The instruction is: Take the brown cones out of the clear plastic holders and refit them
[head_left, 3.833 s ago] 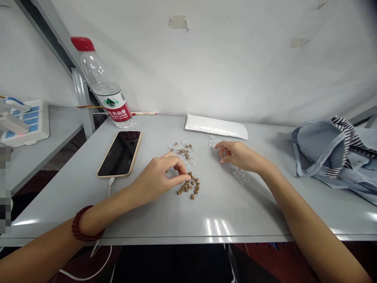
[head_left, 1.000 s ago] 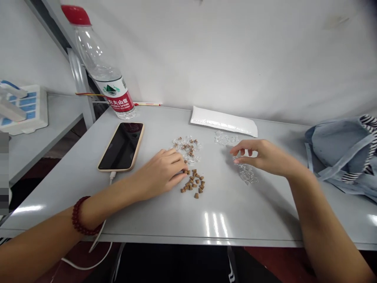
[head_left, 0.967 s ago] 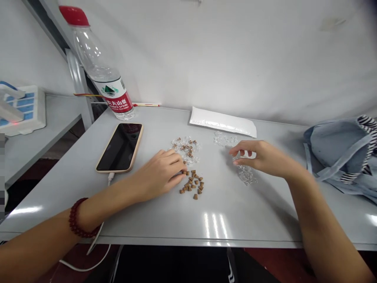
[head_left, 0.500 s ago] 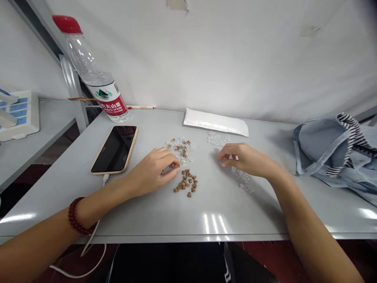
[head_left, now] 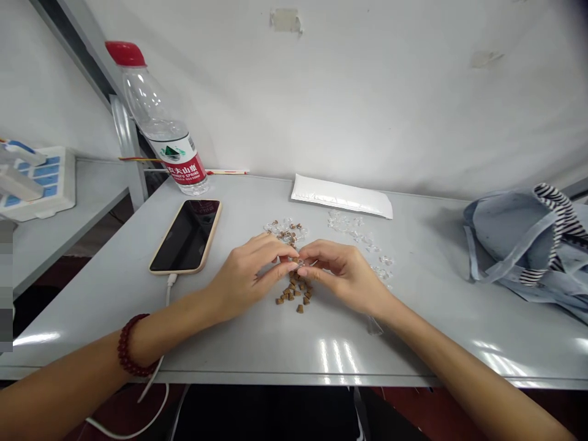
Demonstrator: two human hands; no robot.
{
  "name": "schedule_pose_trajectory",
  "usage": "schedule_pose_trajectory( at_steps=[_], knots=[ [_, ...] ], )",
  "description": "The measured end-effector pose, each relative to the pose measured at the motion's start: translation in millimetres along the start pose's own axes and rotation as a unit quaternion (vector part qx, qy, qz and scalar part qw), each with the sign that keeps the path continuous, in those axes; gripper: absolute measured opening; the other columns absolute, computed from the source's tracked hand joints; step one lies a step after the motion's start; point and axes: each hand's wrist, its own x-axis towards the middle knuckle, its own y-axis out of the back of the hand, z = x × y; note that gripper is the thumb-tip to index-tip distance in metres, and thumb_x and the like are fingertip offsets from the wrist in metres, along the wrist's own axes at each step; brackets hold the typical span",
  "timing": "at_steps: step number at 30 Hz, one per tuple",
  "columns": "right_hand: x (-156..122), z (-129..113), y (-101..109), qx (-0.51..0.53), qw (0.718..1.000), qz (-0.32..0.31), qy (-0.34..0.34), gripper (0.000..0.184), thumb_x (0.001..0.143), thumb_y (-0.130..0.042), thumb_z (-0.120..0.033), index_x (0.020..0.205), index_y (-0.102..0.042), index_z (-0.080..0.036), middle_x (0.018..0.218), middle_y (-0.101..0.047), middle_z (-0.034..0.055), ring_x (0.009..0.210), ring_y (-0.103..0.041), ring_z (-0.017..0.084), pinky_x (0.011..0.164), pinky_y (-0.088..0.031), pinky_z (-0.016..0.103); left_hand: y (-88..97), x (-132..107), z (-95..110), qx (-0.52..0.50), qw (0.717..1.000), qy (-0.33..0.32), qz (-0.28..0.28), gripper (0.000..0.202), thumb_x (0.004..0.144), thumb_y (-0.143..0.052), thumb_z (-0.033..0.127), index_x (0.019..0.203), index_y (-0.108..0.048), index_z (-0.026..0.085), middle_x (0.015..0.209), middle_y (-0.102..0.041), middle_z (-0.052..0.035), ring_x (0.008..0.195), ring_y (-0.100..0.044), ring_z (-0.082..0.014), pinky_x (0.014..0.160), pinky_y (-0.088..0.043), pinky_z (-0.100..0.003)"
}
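My left hand (head_left: 257,269) pinches a small brown cork stopper (head_left: 295,260) between thumb and fingertips. Opposite it, my right hand (head_left: 342,272) holds a tiny clear glass bottle (head_left: 301,264) by its fingertips, and the two meet above the table. Whether the cork sits in the bottle's neck I cannot tell. Just below the fingers lies a pile of loose corks (head_left: 293,295). Behind the hands are several tiny bottles with corks in them (head_left: 287,231), partly hidden. Clear bottles without corks (head_left: 353,228) are scattered behind and beside my right hand.
A water bottle (head_left: 177,156) with a red cap and a phone (head_left: 187,236) on a white cable stand at the left. A white padded envelope (head_left: 342,196) lies along the wall. A light blue bag (head_left: 509,229) rests at the right of the grey table (head_left: 257,349).
My right hand has moved left from the clear bottles to my left hand, bringing a bottle. My left hand has shifted slightly right. The view has tilted a little.
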Motion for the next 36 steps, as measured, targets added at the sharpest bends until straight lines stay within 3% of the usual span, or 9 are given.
schedule_pose_trajectory(
  at_steps=[5, 9, 11, 15, 19, 24, 28, 32, 36],
  knots=[
    [-1, -1, -2, 0.029, 0.999, 0.007, -0.022, 0.014, 0.085, -0.061, -0.026, 0.094, -0.07, -0.021, 0.095, -0.066, 0.0065, 0.083, -0.061, 0.017, 0.074, -0.05, 0.036, -1.2, -2, -1, 0.03, 0.999, -0.037, 0.005, 0.011, 0.089, -0.053, 0.013, 0.097, -0.06, 0.018, 0.084, -0.066, -0.0025, 0.078, -0.058, -0.014, 0.074, -0.048, -0.029],
    [-3, -2, -3, 0.083, 0.995, 0.029, -0.043, 0.015, 0.082, -0.063, -0.027, 0.092, -0.07, -0.018, 0.092, -0.067, 0.0072, 0.079, -0.062, 0.017, 0.071, -0.052, 0.035, -0.5, -4, -1, 0.155, 0.977, -0.142, 0.018, 0.023, 0.086, -0.055, 0.009, 0.108, -0.056, 0.015, 0.089, -0.066, -0.007, 0.08, -0.058, -0.0179, 0.071, -0.046, -0.034],
    [-3, -2, -3, 0.091, 0.994, 0.045, -0.039, 0.015, 0.082, -0.062, -0.027, 0.091, -0.07, -0.018, 0.088, -0.067, 0.0063, 0.075, -0.062, 0.016, 0.069, -0.052, 0.034, -0.3, -4, -1, 0.209, 0.962, -0.177, -0.002, 0.029, 0.085, -0.057, 0.013, 0.114, -0.053, 0.012, 0.092, -0.065, -0.0104, 0.083, -0.058, -0.0214, 0.071, -0.046, -0.036],
    [-3, -3, -6, 0.066, 0.993, 0.088, -0.042, 0.013, 0.082, -0.061, -0.025, 0.088, -0.069, -0.016, 0.083, -0.067, 0.005, 0.072, -0.061, 0.015, 0.068, -0.052, 0.032, -2.7, -1, -2, 0.239, 0.954, -0.174, -0.045, 0.046, 0.085, -0.062, 0.033, 0.12, -0.048, 0.006, 0.098, -0.064, -0.0154, 0.09, -0.058, -0.0263, 0.073, -0.047, -0.039],
    [-4, -4, -13, 0.098, 0.988, 0.077, -0.096, 0.017, 0.083, -0.059, -0.028, 0.091, -0.068, -0.015, 0.081, -0.07, 0.0058, 0.07, -0.065, 0.015, 0.065, -0.054, 0.031, -5.6, 3, -5, 0.275, 0.94, -0.203, -0.014, 0.032, 0.085, -0.062, 0.033, 0.105, -0.054, 0.009, 0.088, -0.065, -0.0116, 0.084, -0.058, -0.025, 0.069, -0.046, -0.037],
    [-8, -6, -19, 0.082, 0.99, 0.055, -0.099, 0.018, 0.085, -0.058, -0.027, 0.09, -0.07, -0.015, 0.08, -0.071, 0.0052, 0.068, -0.067, 0.016, 0.065, -0.055, 0.031, -6.7, 3, -4, 0.327, 0.913, -0.244, 0.03, 0.009, 0.084, -0.059, 0.023, 0.084, -0.056, 0.015, 0.071, -0.062, -0.0056, 0.074, -0.055, -0.0213, 0.063, -0.044, -0.034],
    [-9, -6, -20, 0.09, 0.991, 0.022, -0.092, 0.024, 0.089, -0.052, -0.027, 0.1, -0.069, -0.015, 0.073, -0.068, 0.0028, 0.059, -0.065, 0.014, 0.061, -0.055, 0.031, -8.8, 2, -2, 0.325, 0.915, -0.236, 0.044, 0.008, 0.081, -0.059, 0.019, 0.075, -0.053, 0.017, 0.067, -0.058, -0.0037, 0.073, -0.053, -0.0203, 0.064, -0.044, -0.033],
    [-9, -9, -10, 0.035, 0.997, 0.004, -0.065, 0.024, 0.089, -0.054, -0.028, 0.105, -0.068, -0.018, 0.082, -0.071, 0.0037, 0.069, -0.067, 0.015, 0.067, -0.054, 0.031, -7.5, 3, -5, 0.297, 0.935, -0.193, 0.036, 0.009, 0.078, -0.06, 0.019, 0.074, -0.052, 0.017, 0.066, -0.057, -0.0036, 0.074, -0.052, -0.0211, 0.064, -0.043, -0.034],
    [-14, -30, 19, -0.125, 0.99, 0.053, -0.041, 0.017, 0.086, -0.058, -0.031, 0.086, -0.07, -0.02, 0.086, -0.072, 0.0028, 0.077, -0.065, 0.016, 0.064, -0.049, 0.026, -2.2, 5, -17, 0.31, 0.943, -0.123, -0.006, 0.008, 0.08, -0.057, 0.023, 0.077, -0.054, 0.016, 0.068, -0.057, -0.0042, 0.075, -0.052, -0.022, 0.064, -0.04, -0.035]
  ],
)
